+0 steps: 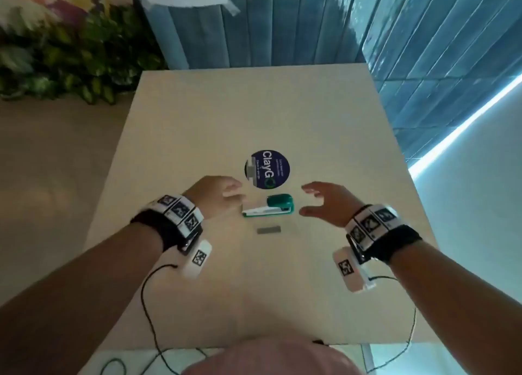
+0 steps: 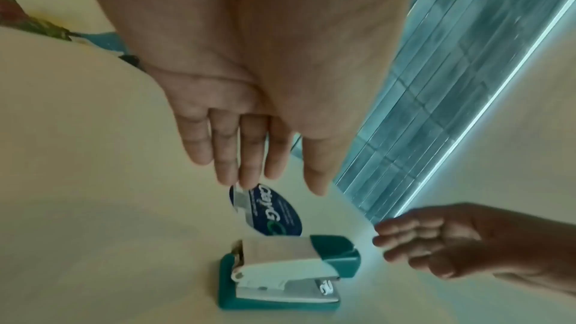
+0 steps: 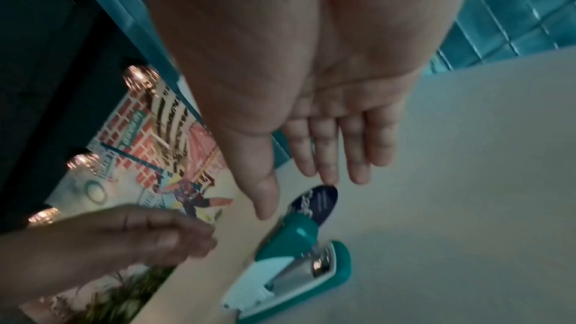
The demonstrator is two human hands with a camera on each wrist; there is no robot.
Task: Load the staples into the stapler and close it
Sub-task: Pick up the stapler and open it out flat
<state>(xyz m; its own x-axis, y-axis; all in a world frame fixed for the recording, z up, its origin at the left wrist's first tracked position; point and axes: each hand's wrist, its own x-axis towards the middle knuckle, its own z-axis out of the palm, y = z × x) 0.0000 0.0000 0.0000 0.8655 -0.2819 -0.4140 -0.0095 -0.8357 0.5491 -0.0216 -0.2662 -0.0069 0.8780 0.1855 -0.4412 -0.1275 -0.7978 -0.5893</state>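
Teal-and-white plastic stapler (image 1: 267, 208) lies on beige worktop (image 1: 254, 114), between left hand (image 1: 217, 195) and right hand (image 1: 327, 202); both hands empty, fingers loose, touching nothing. Grey strip of staples (image 1: 269, 229) shows only in head view, just nearer person. Wrist views show stapler's metal channel; blurred. Round dark-blue sticker (image 1: 268, 168) lies beyond stapler.

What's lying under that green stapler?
The green stapler rests straight on the beige table, beside the round blue sticker. Whether staples are inside cannot be seen.
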